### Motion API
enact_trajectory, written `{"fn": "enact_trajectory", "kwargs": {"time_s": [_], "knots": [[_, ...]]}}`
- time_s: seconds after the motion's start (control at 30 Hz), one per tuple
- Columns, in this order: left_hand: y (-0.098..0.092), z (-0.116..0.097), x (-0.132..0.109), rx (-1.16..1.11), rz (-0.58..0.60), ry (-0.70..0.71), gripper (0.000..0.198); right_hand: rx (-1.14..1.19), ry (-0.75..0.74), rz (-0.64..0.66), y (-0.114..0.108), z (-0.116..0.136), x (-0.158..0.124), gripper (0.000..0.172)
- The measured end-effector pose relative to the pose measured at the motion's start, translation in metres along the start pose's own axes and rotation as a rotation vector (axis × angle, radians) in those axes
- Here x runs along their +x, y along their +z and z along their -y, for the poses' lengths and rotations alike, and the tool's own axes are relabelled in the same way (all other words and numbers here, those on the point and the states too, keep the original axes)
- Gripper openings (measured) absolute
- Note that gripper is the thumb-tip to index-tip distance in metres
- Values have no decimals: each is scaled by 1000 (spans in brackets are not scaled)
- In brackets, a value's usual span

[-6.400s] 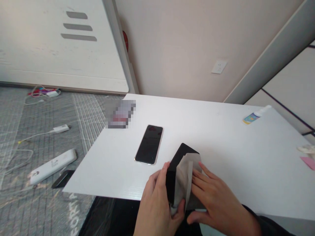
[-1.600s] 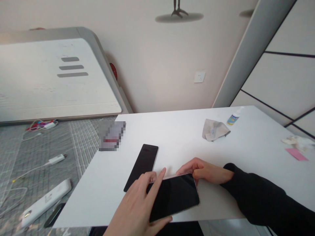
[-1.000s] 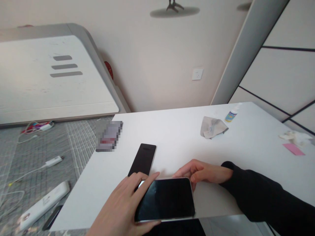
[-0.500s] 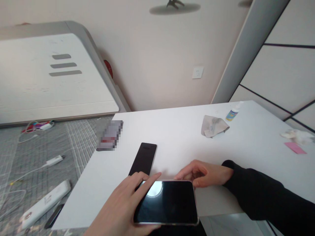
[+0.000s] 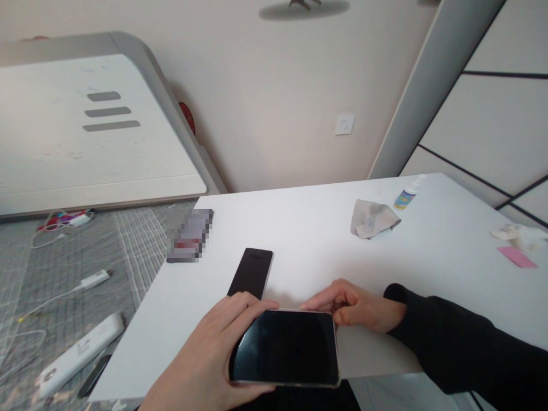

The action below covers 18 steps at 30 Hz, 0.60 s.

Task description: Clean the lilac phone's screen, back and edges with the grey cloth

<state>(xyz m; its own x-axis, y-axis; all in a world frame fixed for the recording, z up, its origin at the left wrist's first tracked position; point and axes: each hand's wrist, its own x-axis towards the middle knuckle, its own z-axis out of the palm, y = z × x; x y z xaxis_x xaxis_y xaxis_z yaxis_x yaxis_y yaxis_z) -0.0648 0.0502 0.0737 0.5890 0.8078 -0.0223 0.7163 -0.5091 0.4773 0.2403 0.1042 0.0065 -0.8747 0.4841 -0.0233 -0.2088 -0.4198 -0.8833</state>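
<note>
A smartphone [image 5: 287, 348] with a dark, glossy screen is held sideways above the near edge of the table. My left hand [image 5: 214, 348] wraps its left end, the thumb along the near edge and the fingers at the far edge. At the far right corner, my right hand [image 5: 357, 305] grips the phone, its thumb by the right end and its fingertips partly hidden behind the far edge. Just beyond my left hand lies a second dark flat phone-like slab [image 5: 253, 270], its near end covered by that hand.
On the white table [image 5: 299, 228] lie a grey cloth [image 5: 373, 219], a small spray bottle [image 5: 406, 198], a pink slip [image 5: 516, 257] and a pixelated flat item [image 5: 191, 235]. At left, a white power strip-like object [image 5: 81, 355] and a charger [image 5: 95, 278] rest on grey fabric.
The smartphone has shifted slightly left and tilted, so the bright reflection on its screen is gone. My left index finger, raised before, now lies along the far edge.
</note>
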Motion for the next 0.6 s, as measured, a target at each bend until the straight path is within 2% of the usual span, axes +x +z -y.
{"fn": "enact_trajectory", "kwargs": {"time_s": [0.17, 0.33, 0.5, 0.6], "knots": [[-2, 1, 0, 7, -18, 30, 80, -43, -6, 19, 5, 4, 0, 55], [-3, -1, 1, -34, -24, 31, 74, -109, 18, -9, 13, 13, -1, 51], [-2, -3, -1, 19, -115, 37, 86, -10, 46, -77, 9, 9, 1, 51], [3, -1, 0, 91, -196, -29, 82, 70, -3, -126, 4, 8, 6, 45]]}}
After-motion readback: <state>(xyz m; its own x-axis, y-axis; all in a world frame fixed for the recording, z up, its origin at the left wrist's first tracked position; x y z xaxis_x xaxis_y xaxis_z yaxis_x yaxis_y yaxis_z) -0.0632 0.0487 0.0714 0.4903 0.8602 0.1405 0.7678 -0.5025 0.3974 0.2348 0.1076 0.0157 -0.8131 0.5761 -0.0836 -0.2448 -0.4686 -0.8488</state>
